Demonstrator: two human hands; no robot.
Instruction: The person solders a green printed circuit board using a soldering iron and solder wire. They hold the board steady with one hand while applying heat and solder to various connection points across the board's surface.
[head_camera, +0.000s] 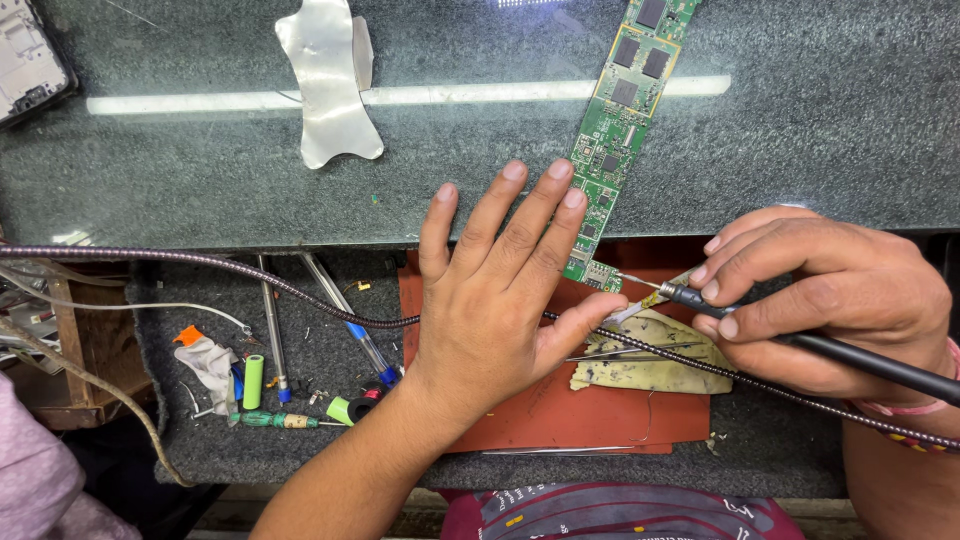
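Left hand: my left hand (497, 300) lies spread wide, palm down, fingers apart, gripping nothing.
Left hand contact: my fingertips (572, 198) press on the lower end of the green circuit board (618, 120); my palm rests over the red mat (590, 405).
Right hand: my right hand (820, 300) is closed around a black soldering iron (850, 352), pinched like a pen between thumb and fingers.
Iron tip: it points left and meets the bottom corner of the circuit board, just beside my left thumb.
Circuit board: long and narrow, lying slantwise on the dark glass surface (200, 170), its lower end over the mat's edge.
Under the hands: a stained yellowish sponge (650, 372) sits on the mat, with a braided cable (240, 268) crossing it.
Nearby: screwdrivers (272, 340) and a green cylinder (253, 381) lie left of my wrist; a shiny metal piece (325, 85) rests on the glass.
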